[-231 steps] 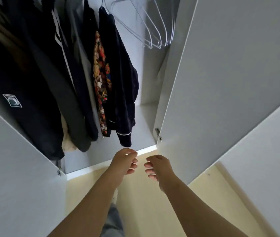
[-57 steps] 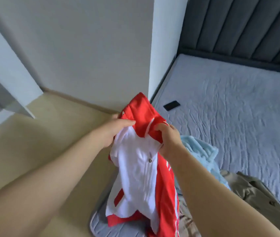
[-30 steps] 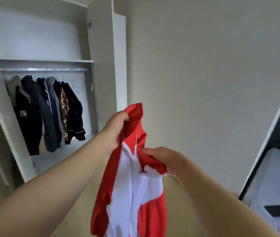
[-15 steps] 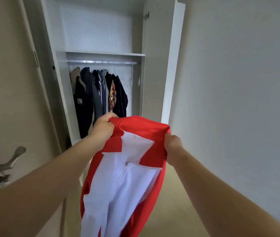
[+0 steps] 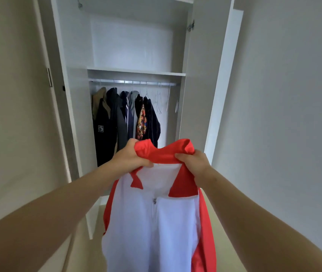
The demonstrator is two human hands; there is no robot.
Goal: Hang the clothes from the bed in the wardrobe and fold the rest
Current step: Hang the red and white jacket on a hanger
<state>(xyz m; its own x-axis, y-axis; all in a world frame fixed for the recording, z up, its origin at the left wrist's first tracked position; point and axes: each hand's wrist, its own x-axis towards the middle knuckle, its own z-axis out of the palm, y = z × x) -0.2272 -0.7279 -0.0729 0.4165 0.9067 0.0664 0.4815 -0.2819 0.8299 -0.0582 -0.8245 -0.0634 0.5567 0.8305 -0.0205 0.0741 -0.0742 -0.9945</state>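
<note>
The wardrobe now stands nearer and square ahead, the red-and-white jacket held up before it, left hand and right hand with fingers curled tight into its collar; the hanging step seems in hand, and next one hand must fetch a bare hanger.

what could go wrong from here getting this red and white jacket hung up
The left hand and right hand both grip the jacket collar, so neither is free for the empty hangers; releasing one may let it sag or slip.
Those hangers sit close beside the dark clothes, so pulling one off the rail might snag them.
</note>
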